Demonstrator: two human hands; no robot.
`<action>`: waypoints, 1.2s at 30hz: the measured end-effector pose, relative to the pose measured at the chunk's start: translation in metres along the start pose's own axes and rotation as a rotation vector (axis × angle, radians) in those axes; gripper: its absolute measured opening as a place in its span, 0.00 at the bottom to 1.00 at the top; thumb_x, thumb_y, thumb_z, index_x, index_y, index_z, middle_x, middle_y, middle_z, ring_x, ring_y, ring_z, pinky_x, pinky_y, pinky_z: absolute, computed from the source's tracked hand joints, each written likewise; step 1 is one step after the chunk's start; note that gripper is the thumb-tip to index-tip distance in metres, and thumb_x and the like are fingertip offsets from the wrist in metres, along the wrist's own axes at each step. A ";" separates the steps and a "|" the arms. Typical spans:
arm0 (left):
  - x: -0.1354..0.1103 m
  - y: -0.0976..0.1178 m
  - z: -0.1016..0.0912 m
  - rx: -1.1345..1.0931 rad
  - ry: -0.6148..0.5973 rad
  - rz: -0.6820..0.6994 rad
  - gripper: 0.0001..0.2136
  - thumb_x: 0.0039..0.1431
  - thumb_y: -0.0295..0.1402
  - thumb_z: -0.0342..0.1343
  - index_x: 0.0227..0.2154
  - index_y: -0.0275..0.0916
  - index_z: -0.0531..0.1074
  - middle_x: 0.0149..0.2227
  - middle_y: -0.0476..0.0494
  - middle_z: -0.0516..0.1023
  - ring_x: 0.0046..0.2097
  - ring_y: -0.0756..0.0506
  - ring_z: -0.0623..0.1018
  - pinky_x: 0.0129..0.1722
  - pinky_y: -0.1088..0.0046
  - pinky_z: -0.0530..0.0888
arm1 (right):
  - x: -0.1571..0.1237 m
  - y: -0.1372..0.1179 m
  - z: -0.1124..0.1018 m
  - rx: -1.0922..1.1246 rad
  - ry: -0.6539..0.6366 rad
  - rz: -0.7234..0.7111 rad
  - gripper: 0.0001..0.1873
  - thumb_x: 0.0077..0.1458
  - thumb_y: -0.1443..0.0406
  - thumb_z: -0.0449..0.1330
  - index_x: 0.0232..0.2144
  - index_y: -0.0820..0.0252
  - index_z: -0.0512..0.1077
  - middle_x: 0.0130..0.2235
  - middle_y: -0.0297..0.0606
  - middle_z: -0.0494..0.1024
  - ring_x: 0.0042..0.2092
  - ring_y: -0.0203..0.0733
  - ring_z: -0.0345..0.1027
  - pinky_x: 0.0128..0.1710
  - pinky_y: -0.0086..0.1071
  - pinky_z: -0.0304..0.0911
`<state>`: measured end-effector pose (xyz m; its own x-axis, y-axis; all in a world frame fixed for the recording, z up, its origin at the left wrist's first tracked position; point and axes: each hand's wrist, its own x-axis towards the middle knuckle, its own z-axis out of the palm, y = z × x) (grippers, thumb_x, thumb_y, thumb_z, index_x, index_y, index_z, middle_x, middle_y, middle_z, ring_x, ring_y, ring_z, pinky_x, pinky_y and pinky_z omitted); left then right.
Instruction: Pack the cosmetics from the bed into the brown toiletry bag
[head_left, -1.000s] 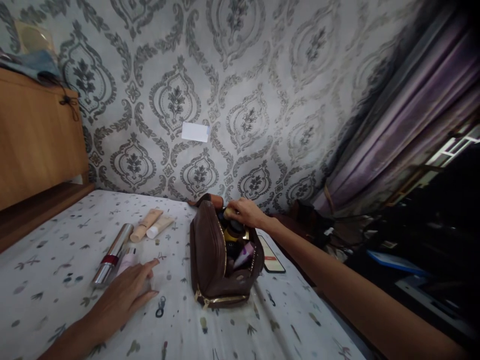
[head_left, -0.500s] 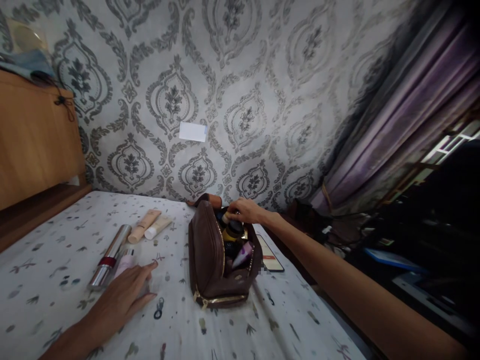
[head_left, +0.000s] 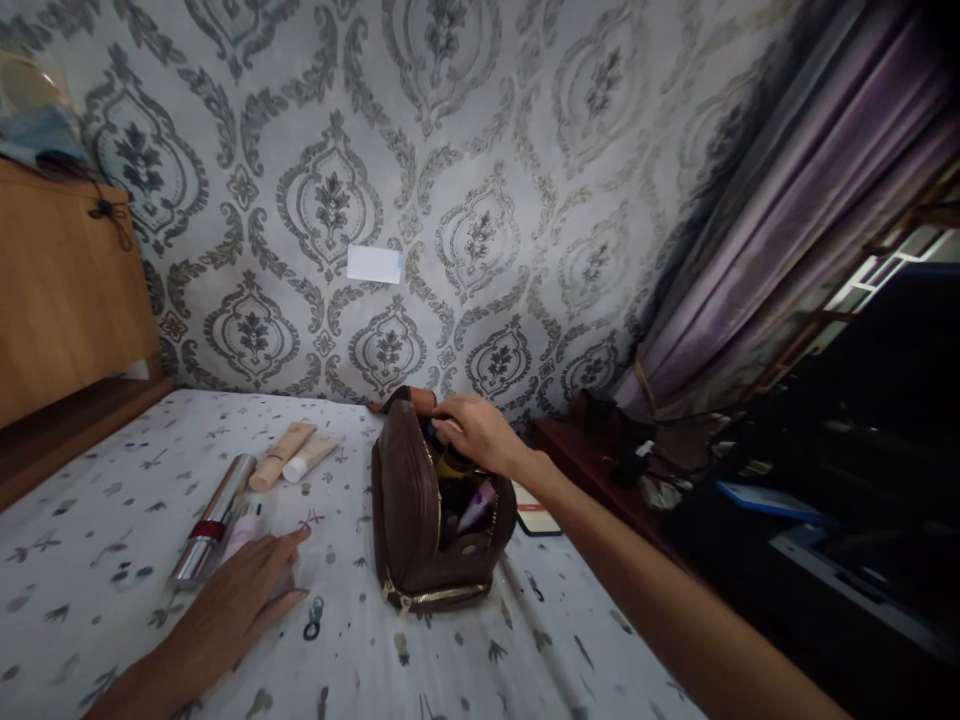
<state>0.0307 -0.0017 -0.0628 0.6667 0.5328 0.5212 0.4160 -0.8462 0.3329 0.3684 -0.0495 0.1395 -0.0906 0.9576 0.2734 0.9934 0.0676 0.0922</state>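
Note:
A brown makeup bag with a gold zipper stands unzipped on the patterned sheet. My right hand is at the far end of its opening, fingers bent together; whatever they grip is hidden. Inside the bag a purple-and-white tube shows among dark items. My left hand lies flat on the sheet, fingers stretched out, beside a pink bottle that it partly covers. Just left lies a silver cylinder with a red band. Farther back lie a peach tube and a cream tube with a white cap.
A phone lies partly behind the bag, under my right forearm. Behind the bag is an orange-brown item. A wooden cabinet stands at left, against the patterned wall. Purple curtains hang at right above dark clutter.
The view has shifted slightly. My right hand has moved a little toward the near side over the bag's opening, covering more of its contents. My left hand stays in place.

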 end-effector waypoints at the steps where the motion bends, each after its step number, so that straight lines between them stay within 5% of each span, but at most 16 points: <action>1: 0.000 0.000 -0.001 -0.002 0.000 0.005 0.18 0.64 0.43 0.54 0.56 0.51 0.67 0.43 0.47 0.81 0.44 0.43 0.81 0.43 0.69 0.78 | -0.009 -0.013 0.002 0.050 0.059 -0.004 0.13 0.65 0.63 0.55 0.42 0.62 0.77 0.44 0.47 0.80 0.48 0.48 0.71 0.49 0.37 0.61; 3: 0.001 0.001 -0.002 0.000 0.004 0.009 0.19 0.64 0.43 0.53 0.57 0.51 0.65 0.41 0.47 0.81 0.42 0.43 0.81 0.42 0.69 0.78 | -0.030 -0.042 0.008 0.173 0.149 -0.030 0.10 0.63 0.65 0.55 0.39 0.61 0.77 0.41 0.47 0.79 0.47 0.50 0.70 0.50 0.42 0.62; 6: 0.002 0.002 -0.002 0.014 0.027 0.032 0.22 0.65 0.43 0.52 0.60 0.49 0.62 0.40 0.46 0.81 0.41 0.43 0.81 0.41 0.69 0.78 | -0.066 -0.089 0.020 0.389 0.331 -0.117 0.09 0.63 0.66 0.55 0.43 0.59 0.74 0.51 0.51 0.74 0.53 0.55 0.65 0.54 0.51 0.60; 10: 0.001 -0.001 -0.003 0.062 0.018 0.084 0.22 0.65 0.41 0.51 0.60 0.47 0.61 0.42 0.44 0.81 0.43 0.42 0.81 0.41 0.68 0.78 | -0.097 -0.141 0.043 0.524 0.328 -0.301 0.09 0.65 0.67 0.52 0.44 0.58 0.72 0.48 0.46 0.77 0.51 0.49 0.65 0.53 0.46 0.62; 14: -0.002 -0.010 -0.002 0.056 -0.044 0.066 0.22 0.64 0.34 0.48 0.60 0.47 0.60 0.44 0.45 0.81 0.44 0.42 0.81 0.43 0.68 0.78 | -0.099 -0.168 0.080 0.444 0.236 -0.450 0.08 0.62 0.63 0.56 0.39 0.61 0.73 0.45 0.43 0.78 0.47 0.48 0.67 0.50 0.40 0.64; 19: 0.001 -0.012 -0.004 0.033 -0.049 0.020 0.20 0.62 0.32 0.48 0.58 0.47 0.63 0.43 0.45 0.82 0.44 0.42 0.82 0.43 0.68 0.79 | -0.093 -0.181 0.129 0.600 0.205 -0.345 0.13 0.60 0.62 0.58 0.46 0.60 0.70 0.49 0.41 0.76 0.49 0.45 0.67 0.53 0.37 0.64; 24: 0.016 0.004 -0.013 -0.089 -0.031 -0.188 0.16 0.64 0.41 0.49 0.51 0.43 0.68 0.41 0.43 0.82 0.43 0.42 0.82 0.41 0.67 0.79 | -0.091 -0.182 0.157 0.819 0.207 -0.246 0.12 0.58 0.67 0.58 0.46 0.62 0.70 0.46 0.43 0.76 0.50 0.45 0.67 0.55 0.36 0.63; 30: 0.028 0.018 -0.038 -0.281 0.147 -0.426 0.17 0.64 0.43 0.48 0.48 0.38 0.69 0.41 0.41 0.80 0.45 0.42 0.80 0.46 0.66 0.75 | -0.092 -0.179 0.166 1.082 0.214 -0.147 0.14 0.58 0.73 0.55 0.46 0.58 0.70 0.45 0.41 0.74 0.50 0.44 0.67 0.52 0.38 0.64; 36: 0.024 -0.006 -0.062 -0.006 0.312 -0.522 0.16 0.64 0.44 0.46 0.44 0.39 0.70 0.42 0.42 0.78 0.42 0.43 0.77 0.40 0.68 0.73 | -0.090 -0.178 0.161 1.088 0.194 -0.199 0.14 0.60 0.73 0.52 0.46 0.59 0.70 0.44 0.43 0.74 0.49 0.45 0.68 0.50 0.40 0.66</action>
<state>0.0060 0.0165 -0.0036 0.1621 0.8547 0.4932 0.6348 -0.4730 0.6109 0.2112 -0.1029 -0.0556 -0.1692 0.8492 0.5002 0.4838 0.5137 -0.7085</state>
